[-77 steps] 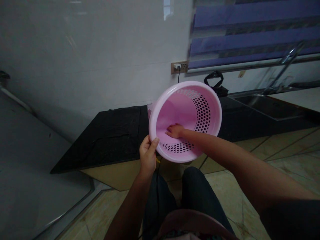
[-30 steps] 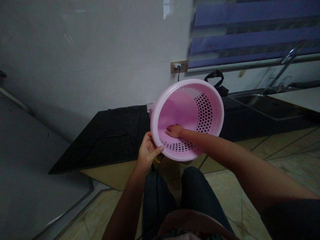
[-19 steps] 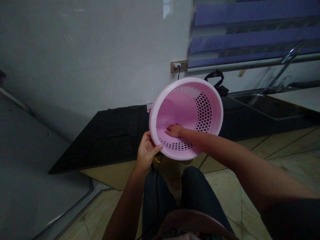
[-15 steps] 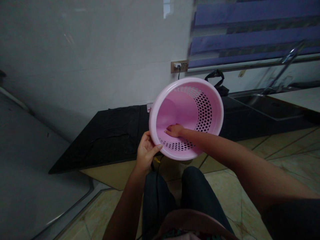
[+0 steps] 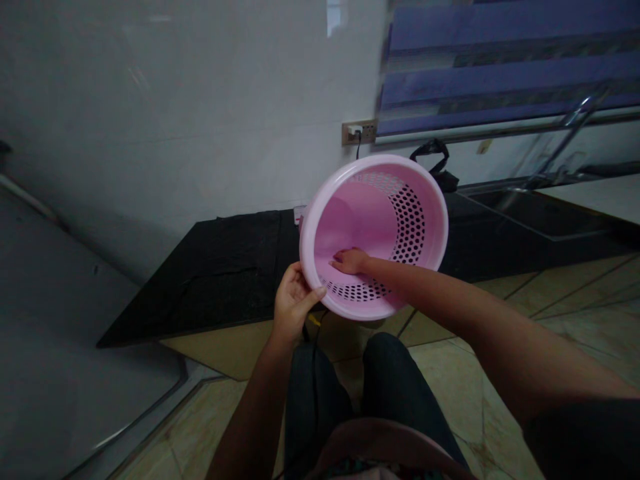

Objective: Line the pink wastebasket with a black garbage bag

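A pink plastic basket (image 5: 437, 227) with rows of holes round its wall is tipped over the counter's front edge, its mouth facing me. My left hand (image 5: 294, 300) grips the rim at the lower left, thumb on the outside front and the fingers partly hidden behind. Inside the basket, my right hand (image 5: 351, 261) rests against the lower inner wall near the bottom. Its fingers look stretched out, and I see nothing held in them.
Behind stands a black countertop (image 5: 225, 267) against a tiled wall. A socket with a plugged-in charger (image 5: 356, 131), a black bag (image 5: 443, 175), a faucet (image 5: 565, 133) and a sink (image 5: 530, 212) lie to the right. A grey appliance (image 5: 75, 320) is at left.
The basket has shifted very slightly to the right. Both hands keep nearly the same positions.
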A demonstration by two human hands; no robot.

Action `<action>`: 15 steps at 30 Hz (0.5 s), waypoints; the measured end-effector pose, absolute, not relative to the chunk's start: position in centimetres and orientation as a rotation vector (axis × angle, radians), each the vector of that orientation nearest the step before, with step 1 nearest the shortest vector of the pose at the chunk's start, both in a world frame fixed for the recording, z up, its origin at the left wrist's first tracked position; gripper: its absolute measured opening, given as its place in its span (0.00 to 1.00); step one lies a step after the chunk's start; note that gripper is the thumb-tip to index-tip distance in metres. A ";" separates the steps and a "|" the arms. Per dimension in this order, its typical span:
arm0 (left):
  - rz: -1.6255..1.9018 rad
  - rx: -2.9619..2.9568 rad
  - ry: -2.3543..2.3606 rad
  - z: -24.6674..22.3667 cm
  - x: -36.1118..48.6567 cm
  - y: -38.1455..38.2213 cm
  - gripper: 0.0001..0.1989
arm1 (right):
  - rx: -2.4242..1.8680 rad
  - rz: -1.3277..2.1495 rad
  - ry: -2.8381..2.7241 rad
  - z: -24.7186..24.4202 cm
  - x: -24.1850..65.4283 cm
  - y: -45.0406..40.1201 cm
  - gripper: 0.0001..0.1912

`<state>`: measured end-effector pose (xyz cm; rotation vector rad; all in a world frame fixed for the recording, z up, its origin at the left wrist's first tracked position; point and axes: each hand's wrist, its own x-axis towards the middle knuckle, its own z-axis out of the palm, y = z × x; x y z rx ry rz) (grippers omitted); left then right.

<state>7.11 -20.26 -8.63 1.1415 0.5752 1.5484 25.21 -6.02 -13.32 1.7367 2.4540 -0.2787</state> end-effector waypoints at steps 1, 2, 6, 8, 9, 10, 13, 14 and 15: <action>1.551 1.140 0.576 -8.6 7.1 -20.3 0.21 | 1.736 -0.283 2.452 -13.3 25.2 -6.0 0.32; 1.555 1.140 0.578 -8.6 7.1 -20.3 0.21 | 1.736 -0.291 2.450 -13.3 25.2 -6.0 0.32; 1.564 1.135 0.590 -8.7 7.2 -20.3 0.20 | 1.739 -0.317 2.450 -13.4 25.3 -5.9 0.33; 1.563 1.126 0.586 -8.8 7.2 -20.3 0.20 | 1.741 -0.321 2.455 -13.5 25.3 -5.8 0.33; 1.563 1.124 0.585 -8.8 7.3 -20.3 0.20 | 1.743 -0.321 2.458 -13.5 25.3 -5.8 0.33; 1.565 1.125 0.587 -8.8 7.3 -20.3 0.20 | 1.745 -0.322 2.461 -13.5 25.3 -5.8 0.33; 1.583 1.132 0.603 -8.8 7.4 -20.3 0.20 | 1.757 -0.327 2.473 -13.5 25.4 -5.9 0.33; 1.588 1.133 0.605 -8.8 7.4 -20.3 0.20 | 1.761 -0.331 2.475 -13.5 25.4 -6.0 0.33; 1.588 1.132 0.602 -8.8 7.5 -20.3 0.20 | 1.766 -0.334 2.475 -13.5 25.3 -6.0 0.33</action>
